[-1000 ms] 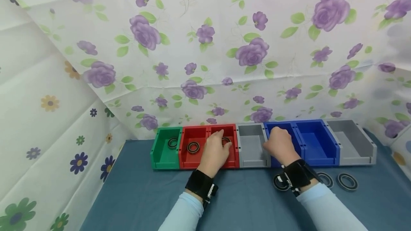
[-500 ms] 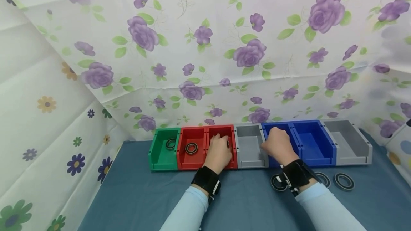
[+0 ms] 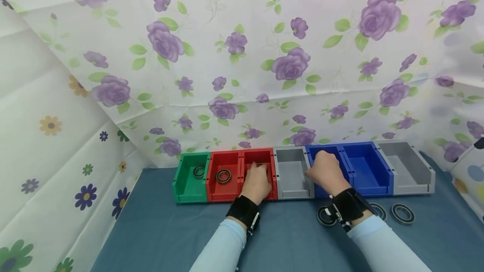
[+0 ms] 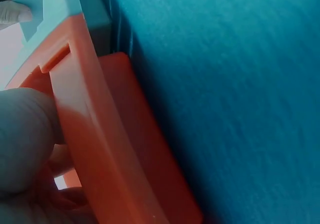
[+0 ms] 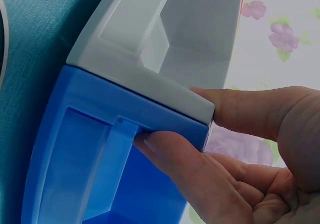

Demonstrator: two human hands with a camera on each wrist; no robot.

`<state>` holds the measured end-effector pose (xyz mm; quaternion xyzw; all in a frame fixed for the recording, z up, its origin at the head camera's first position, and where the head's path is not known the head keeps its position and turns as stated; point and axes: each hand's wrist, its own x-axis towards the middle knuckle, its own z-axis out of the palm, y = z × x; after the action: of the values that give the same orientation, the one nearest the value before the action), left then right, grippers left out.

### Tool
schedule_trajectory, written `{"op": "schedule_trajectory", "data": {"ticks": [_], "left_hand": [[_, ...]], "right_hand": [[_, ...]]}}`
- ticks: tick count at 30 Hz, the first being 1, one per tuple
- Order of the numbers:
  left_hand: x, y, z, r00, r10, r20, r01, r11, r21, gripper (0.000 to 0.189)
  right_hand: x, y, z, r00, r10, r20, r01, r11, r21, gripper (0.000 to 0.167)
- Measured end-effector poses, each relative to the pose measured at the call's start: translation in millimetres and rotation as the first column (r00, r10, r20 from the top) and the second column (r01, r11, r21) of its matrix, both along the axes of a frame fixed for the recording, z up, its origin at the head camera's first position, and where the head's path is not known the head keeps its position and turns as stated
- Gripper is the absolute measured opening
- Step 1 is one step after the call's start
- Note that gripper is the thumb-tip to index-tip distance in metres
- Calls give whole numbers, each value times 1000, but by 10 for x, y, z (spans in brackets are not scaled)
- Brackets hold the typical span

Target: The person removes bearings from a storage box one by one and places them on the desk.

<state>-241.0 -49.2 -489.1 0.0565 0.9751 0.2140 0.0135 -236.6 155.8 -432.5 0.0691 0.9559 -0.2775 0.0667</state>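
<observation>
My left hand [image 3: 256,184] reaches into the right-hand red bin [image 3: 274,194], its fingers bent down. The dark edge of a ball bearing [image 3: 259,165] shows just past the fingertips; I cannot tell whether they pinch it. In the left wrist view the fingers [image 4: 25,139] are behind the front wall of the red bin [image 4: 100,129]. My right hand [image 3: 327,171] pinches the adjoining side walls of the grey bin [image 5: 135,83] and the blue bin [image 5: 150,108], thumb and forefinger on either side in the right wrist view.
One bearing lies in the green bin [image 3: 183,198], another bearing [image 3: 223,176] in the left red bin [image 3: 211,194]. Three bearings rest on the blue cloth before the bins, the rightmost bearing [image 3: 402,214] beside a half-covered one. Another blue bin [image 3: 391,188] and grey bin [image 3: 431,188] complete the row.
My left hand has dipped deeper into the right-hand red bin, its fingers now over the bearing, most of which is covered. The right hand has kept its grip. The view has shifted slightly.
</observation>
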Motion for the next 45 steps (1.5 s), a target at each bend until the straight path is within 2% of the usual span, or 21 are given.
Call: {"op": "schedule_trajectory", "data": {"ticks": [5,12,19,27,32,35,38,45], "left_hand": [[-17,26,-10,1000,13,24,-12,999,-30,60],[-7,63,-16,1000,15,11,-13,992,-129,48],[15,90,13,999,27,-30,-31,985,-170,30],[55,121,17,995,77,-66,-86,986,-144,28],[98,109,25,991,56,-121,-78,979,-191,25],[130,90,76,987,36,-157,-63,984,-165,35],[168,61,164,982,32,-184,-52,993,-104,46],[267,0,385,967,44,-253,-39,999,24,46]], "right_hand": [[3,-7,10,1000,0,3,0,1000,-2,22],[1,-5,8,1000,-6,9,6,1000,2,21],[0,-3,3,1000,0,11,0,1000,-1,23],[-3,0,1,1000,-3,9,3,1000,-3,20],[1,7,-5,1000,-5,28,5,1000,-7,19],[-4,17,-5,1000,-4,23,4,1000,-1,21],[-13,19,6,1000,3,11,-3,1000,-1,22],[-11,32,16,1000,11,24,-11,1000,-16,18]]}}
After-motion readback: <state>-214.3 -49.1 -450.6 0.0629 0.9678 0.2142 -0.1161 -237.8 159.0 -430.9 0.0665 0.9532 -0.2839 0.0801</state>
